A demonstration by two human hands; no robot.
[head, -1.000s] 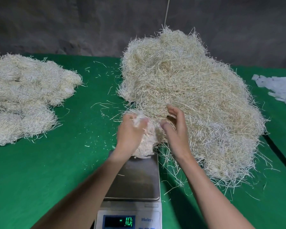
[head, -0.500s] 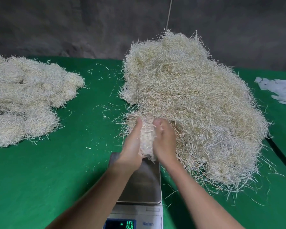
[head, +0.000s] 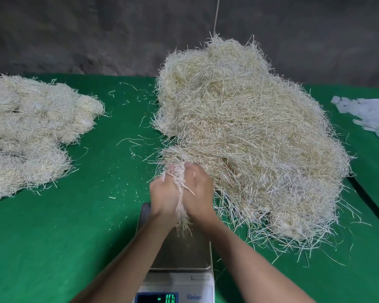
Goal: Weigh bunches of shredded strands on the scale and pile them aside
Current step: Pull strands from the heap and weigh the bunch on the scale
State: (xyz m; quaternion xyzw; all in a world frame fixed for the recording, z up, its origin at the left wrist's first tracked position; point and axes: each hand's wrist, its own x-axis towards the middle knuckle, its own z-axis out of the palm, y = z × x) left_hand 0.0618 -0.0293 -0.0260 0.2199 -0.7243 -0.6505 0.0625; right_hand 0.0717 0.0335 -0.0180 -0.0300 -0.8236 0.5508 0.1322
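Straw-pale and wispy, the small bunch of shredded strands [head: 181, 194] is squeezed between the left hand [head: 163, 196] and the right hand [head: 201, 190]. Both are cupped tight around it, and its loose tail hangs out below the wrists. Directly beneath the grip lies the steel-topped digital scale [head: 184, 256]. Nothing rests on its platter, so by my reading this bunch is not yet weighed. The green lit readout [head: 170, 298], nearer the person than the grip, shows digits too small to read surely. Just beyond and to the right of the grip rises the large loose heap of tan unsorted strands [head: 249, 138], its near edge meeting the hands. Well to the left of the grip lies the flatter pile of set-aside bunches [head: 31, 132] on the green cloth-covered table [head: 85, 226]. Judging by the two, several bunches are done and far more material remains.
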